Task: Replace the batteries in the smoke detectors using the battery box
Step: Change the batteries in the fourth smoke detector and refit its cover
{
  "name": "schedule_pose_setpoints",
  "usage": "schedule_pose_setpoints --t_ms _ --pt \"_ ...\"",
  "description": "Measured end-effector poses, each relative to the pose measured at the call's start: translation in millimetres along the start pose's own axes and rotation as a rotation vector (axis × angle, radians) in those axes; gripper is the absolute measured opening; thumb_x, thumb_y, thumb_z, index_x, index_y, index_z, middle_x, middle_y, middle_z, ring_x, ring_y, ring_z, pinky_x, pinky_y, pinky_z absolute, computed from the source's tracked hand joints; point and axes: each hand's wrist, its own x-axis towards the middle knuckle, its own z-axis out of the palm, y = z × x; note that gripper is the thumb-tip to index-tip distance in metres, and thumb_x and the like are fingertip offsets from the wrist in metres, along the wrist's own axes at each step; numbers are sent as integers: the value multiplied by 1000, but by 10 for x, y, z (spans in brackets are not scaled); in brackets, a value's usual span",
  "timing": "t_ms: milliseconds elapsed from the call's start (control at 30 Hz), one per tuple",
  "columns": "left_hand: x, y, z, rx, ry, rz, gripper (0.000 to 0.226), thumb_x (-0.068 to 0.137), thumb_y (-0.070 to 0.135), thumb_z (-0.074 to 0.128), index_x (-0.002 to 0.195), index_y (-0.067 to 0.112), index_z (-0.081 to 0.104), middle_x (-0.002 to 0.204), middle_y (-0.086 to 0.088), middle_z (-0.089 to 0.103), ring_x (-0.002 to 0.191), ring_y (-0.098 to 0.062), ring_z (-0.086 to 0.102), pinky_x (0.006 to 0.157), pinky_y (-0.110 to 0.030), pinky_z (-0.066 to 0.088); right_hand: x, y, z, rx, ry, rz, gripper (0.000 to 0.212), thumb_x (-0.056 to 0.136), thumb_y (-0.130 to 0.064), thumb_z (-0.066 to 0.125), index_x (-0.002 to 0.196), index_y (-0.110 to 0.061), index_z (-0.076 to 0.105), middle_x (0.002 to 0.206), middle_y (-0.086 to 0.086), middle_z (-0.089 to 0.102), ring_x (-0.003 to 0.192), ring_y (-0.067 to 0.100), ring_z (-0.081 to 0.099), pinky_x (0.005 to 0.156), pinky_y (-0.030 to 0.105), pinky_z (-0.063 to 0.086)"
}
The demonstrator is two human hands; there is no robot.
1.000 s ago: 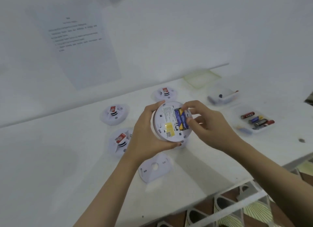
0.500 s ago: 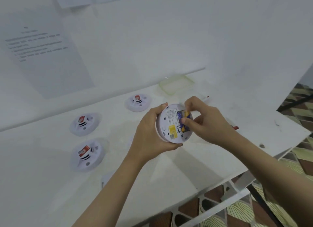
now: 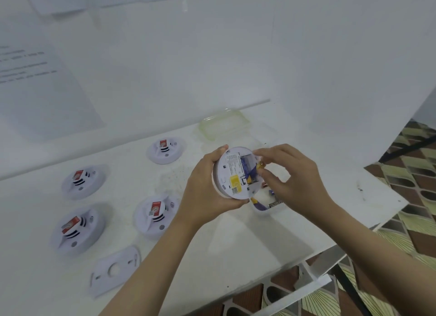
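Right now the left hand is wrapped round the rim of an open smoke detector, held up off the surface with its back facing the person. The right hand pinches a battery by its gold end, angled half out of the compartment; a second one seems to sit beside it. Just under the hands, near the right edge of the surface, lies the battery box, mostly hidden, with a few cells showing. Four more detectors rest face up toward the left, and a mounting plate lies near the front edge. My guess is this is the first unit, so most of the job remains.
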Motion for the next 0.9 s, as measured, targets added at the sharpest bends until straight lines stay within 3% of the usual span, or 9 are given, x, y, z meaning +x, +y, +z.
schedule_pose_setpoints --t_ms 67,200,333,400,467,533,667,833,900 --pt "48 -13 48 -1 17 -9 93 46 48 85 123 54 33 135 27 44 125 -1 48 101 -32 47 -15 97 -43 73 14 43 24 80 -4 66 102 -13 70 91 0 60 85 0 57 65 18 50" --pt "135 -55 93 19 39 -30 94 45 49 85 123 47 34 136 23 45 128 -3 46 103 -32 45 -53 285 -143 138 -15 101 22 78 5 68 92 -11 72 88 -10 58 84 -1 61 77 8 47" --pt "168 -71 138 2 43 -77 96 43 36 91 121 47 37 137 17 48 127 -1 46 103 -30 45 -82 534 -217 7 -282 196 19 82 -11 67 97 -22 71 92 -15 58 86 1 57 79 20 48" --pt "184 -53 178 -2 37 -84 96 42 34 91 121 47 38 135 19 49 125 1 47 101 -26 45 -75 598 -221 -56 -322 151 26 85 -19 65 111 -25 67 103 -17 58 94 1 55 83 22 47" --pt "201 -29 226 8 32 -79 97 41 33 92 121 46 39 131 22 51 122 5 49 97 -19 45 -16 627 -214 -84 -305 51 38 87 -20 65 125 -22 60 123 -7 60 110 9 57 89 28 50" --pt "213 7 275 16 24 -67 98 40 34 92 123 44 40 127 23 53 118 7 50 94 -14 45 55 644 -188 -108 -319 -65 47 86 -23 65 131 -18 54 138 4 52 115 20 59 87 36 54" --pt "227 73 336 59 15 -25 98 43 37 94 127 32 44 120 23 56 112 7 53 90 -8 43 211 651 -170 -136 -404 -198 51 83 -27 59 131 -14 54 141 9 47 94 28 69 64 39 59" --pt "241 140 354 83 10 -27 94 45 48 85 129 31 44 121 20 56 111 0 56 89 -20 49 327 718 -219 -137 -484 -282 54 81 -32 60 129 -9 56 138 8 50 102 25 67 80 36 57" --pt "236 154 361 78 21 -36 92 46 48 84 127 32 44 120 19 57 110 -2 57 88 -22 50 359 717 -225 -199 -497 -340 53 80 -33 61 126 -7 59 134 11 54 90 26 70 73 32 55"
